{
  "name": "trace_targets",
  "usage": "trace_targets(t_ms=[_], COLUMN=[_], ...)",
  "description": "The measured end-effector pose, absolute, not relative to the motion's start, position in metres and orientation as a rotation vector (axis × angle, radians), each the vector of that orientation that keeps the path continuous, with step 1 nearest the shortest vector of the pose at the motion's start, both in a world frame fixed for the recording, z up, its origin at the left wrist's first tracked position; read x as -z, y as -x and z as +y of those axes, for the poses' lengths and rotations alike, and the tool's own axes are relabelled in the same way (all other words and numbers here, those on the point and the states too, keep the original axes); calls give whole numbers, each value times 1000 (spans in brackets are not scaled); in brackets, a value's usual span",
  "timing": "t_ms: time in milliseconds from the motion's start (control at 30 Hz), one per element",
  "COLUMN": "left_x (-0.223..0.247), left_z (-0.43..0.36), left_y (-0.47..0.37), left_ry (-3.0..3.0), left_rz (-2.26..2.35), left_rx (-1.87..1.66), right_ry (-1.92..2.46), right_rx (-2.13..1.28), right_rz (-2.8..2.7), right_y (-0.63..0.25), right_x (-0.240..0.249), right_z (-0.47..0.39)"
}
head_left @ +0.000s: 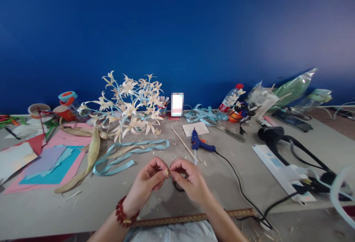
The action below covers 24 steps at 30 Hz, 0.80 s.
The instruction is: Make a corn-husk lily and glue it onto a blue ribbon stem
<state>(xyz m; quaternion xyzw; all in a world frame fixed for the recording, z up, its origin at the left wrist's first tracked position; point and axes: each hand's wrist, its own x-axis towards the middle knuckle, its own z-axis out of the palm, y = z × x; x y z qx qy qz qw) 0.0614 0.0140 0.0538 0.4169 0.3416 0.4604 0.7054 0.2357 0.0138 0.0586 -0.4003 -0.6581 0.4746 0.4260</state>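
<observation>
My left hand (147, 178) is closed in a pinch, with a red bead bracelet at its wrist. Between its thumb and forefinger sits a small pale yellow piece (166, 172), like a bit of dried husk. My right hand (191, 181) meets it fingertip to fingertip, also pinched, at the same piece; its exact grip is partly hidden. A dark loop (178, 188) shows just under the right hand, mostly covered. Beyond my hands lie a light blue ribbon (126, 165), a thin wooden stick (184, 144) and a blue glue gun (202, 146) with its cord trailing right.
White husk flowers (130, 105) on blue stems spread at the back left. Dried husks (94, 149) and coloured paper (46, 171) lie left. A power strip (280, 171), black straps (299, 144), a phone (292, 121) and a cola bottle (229, 99) are right.
</observation>
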Motion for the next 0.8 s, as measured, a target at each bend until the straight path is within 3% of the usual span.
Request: trace_targets(t_ms=[500,800], left_x=[-58,-55], left_z=[15,13], left_y=[-52,-54], left_ry=[-891,-1388], left_rz=[829,1071], left_rx=[-956,-1078], right_ry=[1019,993], right_rx=[-592,-484], right_rz=[-2033,-2071], right_y=[-249,-248], right_x=[-66,-69], right_z=[21,23])
